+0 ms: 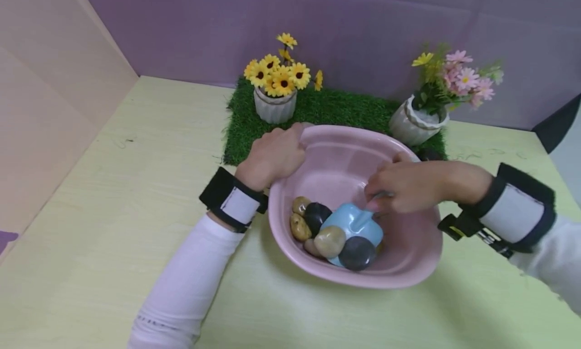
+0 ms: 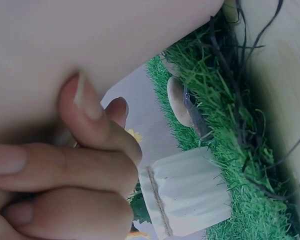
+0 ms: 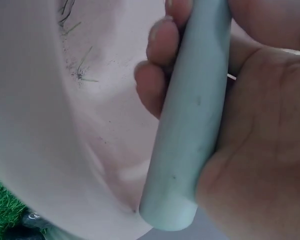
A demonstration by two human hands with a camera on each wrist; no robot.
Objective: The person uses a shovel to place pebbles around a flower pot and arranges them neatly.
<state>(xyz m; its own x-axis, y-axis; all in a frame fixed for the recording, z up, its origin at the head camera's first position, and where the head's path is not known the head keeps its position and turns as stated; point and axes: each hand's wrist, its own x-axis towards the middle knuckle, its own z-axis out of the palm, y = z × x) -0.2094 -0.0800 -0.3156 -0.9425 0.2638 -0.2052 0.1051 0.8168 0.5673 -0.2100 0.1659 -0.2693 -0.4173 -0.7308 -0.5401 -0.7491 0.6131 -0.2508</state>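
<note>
Left hand [image 1: 278, 155] was gripping the tub [image 1: 354, 132] by its rim, right hand [image 1: 404, 185] had the shovel [image 1: 351, 218] by its handle, blade in among the stones [image 1: 330, 241] inside. Looked mid-scoop to me; next move probably wanted a level lift. Stones crowded the near-left wall, more room rightward, but a pot [image 1: 410, 124] sat close by the far rim.

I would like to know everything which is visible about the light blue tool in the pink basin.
The tool looks like a plastic shovel: a glossy light blue blade, ridged near the handle, and a smooth, paler, rounded handle. The right hand grips the handle; the blade lies toward the basin's near side. A beige stone and a dark grey stone cover part of the blade, and its underside is hidden.
</note>
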